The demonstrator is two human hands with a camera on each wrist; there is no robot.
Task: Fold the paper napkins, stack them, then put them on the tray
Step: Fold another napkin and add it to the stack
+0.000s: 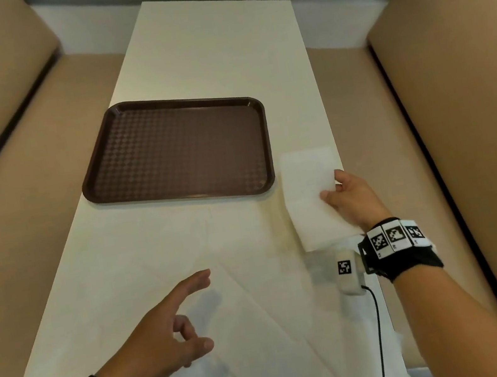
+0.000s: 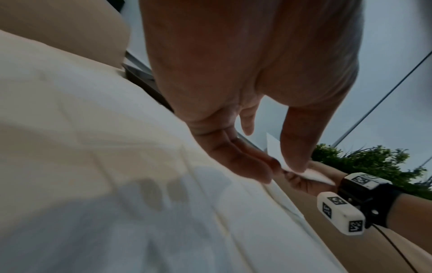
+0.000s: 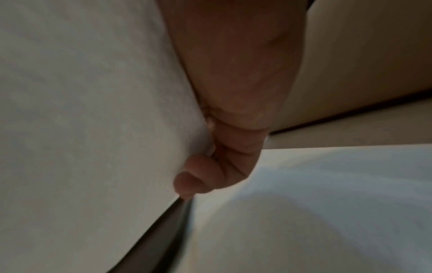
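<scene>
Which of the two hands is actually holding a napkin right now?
The right hand, at the table's right edge beside the brown tray, grips a folded white napkin. The left hand hovers with fingers spread, holding nothing.

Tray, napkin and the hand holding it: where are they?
tray (image 1: 114, 152), head view, left rim
napkin (image 1: 306, 184), head view, middle of the sheet
right hand (image 1: 353, 199), head view, back of the hand

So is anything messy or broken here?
Nothing looks broken or spilled. The brown tray is bare, the right hand holds a folded napkin beside it, and the left hand hovers open over an unfolded napkin.
</scene>
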